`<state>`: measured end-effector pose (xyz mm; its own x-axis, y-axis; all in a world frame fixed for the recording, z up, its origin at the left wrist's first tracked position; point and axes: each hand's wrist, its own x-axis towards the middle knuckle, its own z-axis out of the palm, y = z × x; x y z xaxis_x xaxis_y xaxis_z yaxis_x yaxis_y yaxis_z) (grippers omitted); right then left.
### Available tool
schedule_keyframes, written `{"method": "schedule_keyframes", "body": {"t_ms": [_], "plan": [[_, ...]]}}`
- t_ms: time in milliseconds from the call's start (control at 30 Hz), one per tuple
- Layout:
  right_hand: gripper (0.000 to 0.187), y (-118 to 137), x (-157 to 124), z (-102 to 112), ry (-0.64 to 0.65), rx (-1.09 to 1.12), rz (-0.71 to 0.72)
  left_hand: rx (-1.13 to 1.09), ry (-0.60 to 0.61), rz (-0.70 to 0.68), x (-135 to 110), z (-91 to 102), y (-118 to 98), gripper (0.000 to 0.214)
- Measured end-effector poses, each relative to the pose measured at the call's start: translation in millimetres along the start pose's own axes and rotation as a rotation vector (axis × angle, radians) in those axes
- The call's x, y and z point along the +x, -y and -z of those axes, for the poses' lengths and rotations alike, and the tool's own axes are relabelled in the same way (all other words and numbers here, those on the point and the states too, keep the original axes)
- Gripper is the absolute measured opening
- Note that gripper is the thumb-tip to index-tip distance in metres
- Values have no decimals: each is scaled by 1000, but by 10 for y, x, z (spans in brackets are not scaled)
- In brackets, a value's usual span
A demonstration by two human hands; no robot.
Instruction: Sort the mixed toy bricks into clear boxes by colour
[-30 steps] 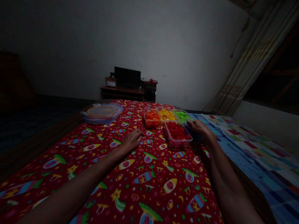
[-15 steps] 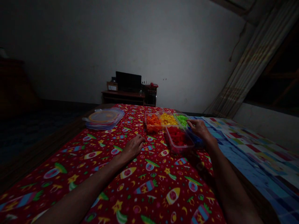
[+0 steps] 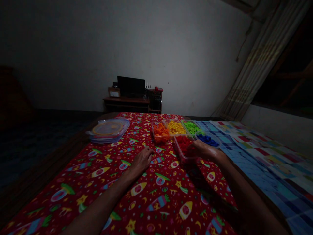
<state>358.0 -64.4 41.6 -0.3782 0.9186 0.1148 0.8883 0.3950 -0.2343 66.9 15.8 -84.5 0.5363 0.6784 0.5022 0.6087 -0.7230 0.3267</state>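
My right hand [image 3: 204, 150] reaches over the near right side of a clear tub of red pieces [image 3: 184, 143]. Its fingertips point down among them and are too dark to make out. On the patterned red cloth, my left hand [image 3: 142, 159] lies palm down with loosely bent fingers, touching no tub. Orange pieces [image 3: 160, 130], yellow pieces [image 3: 176, 127] and bright green pieces [image 3: 191, 127] fill a row of tubs behind the red one. A tub with blue pieces [image 3: 207, 140] stands just beyond my right hand. The pieces' kind is too small to tell.
A stack of clear lids [image 3: 109, 130] lies at the left on the red cloth [image 3: 137, 195]. Blue checked bedding [image 3: 254, 173] borders it on the right. A desk [image 3: 126, 100] with a dark monitor [image 3: 131, 86] stands against the far wall.
My right hand has moved from near the green tub back toward me, down to the red tub, uncovering the blue pieces. My left hand stays resting on the cloth.
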Motion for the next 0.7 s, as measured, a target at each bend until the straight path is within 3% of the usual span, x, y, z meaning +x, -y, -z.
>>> {"method": "schedule_keyframes", "body": {"t_ms": [100, 200, 267, 400, 533, 700], "plan": [[28, 0, 229, 73, -54, -38, 55, -15, -11, -10, -1, -31, 34, 24], [26, 26, 723, 54, -122, -31, 38, -10, -44, -16, -19, -92, 85, 23], [28, 65, 1101, -23, -94, -97, 20, -15, -76, -34, -40, -128, 115, 22], [28, 148, 1705, -260, 80, -294, -8, -37, -127, -52, -76, -135, 117, 22], [27, 146, 1949, -379, 91, -327, -29, -51, -160, -54, -87, -103, 69, 23], [31, 42, 2011, -275, -15, -330, -52, -71, -176, -54, -95, -136, 81, 23]]}}
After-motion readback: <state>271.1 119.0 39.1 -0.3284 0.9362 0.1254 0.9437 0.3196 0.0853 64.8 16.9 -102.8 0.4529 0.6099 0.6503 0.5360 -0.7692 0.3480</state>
